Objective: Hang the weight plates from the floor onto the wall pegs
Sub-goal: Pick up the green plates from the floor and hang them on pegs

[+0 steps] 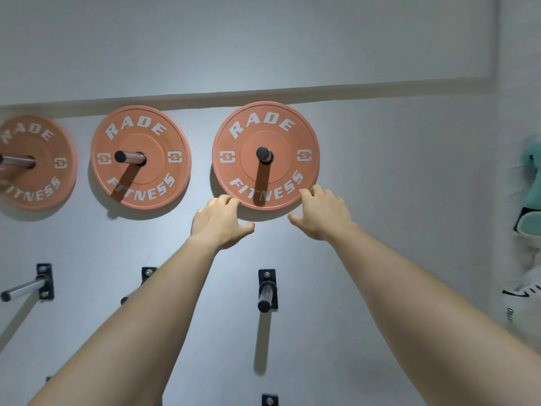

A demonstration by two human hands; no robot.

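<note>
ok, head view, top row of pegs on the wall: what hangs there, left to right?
Left orange plate, cut by the frame edge → middle orange plate → right orange plate, with the left hand and right hand at its lower rim.

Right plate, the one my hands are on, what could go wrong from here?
1. The right plate sits on its peg, but both the left hand and right hand touch only its lower rim. If it isn't pushed fully back, it might slide forward when released.
2. Fingers curled round the rim could get pinched against the wall.
3. The empty peg juts out just below your forearms; lowering them could knock it.
</note>
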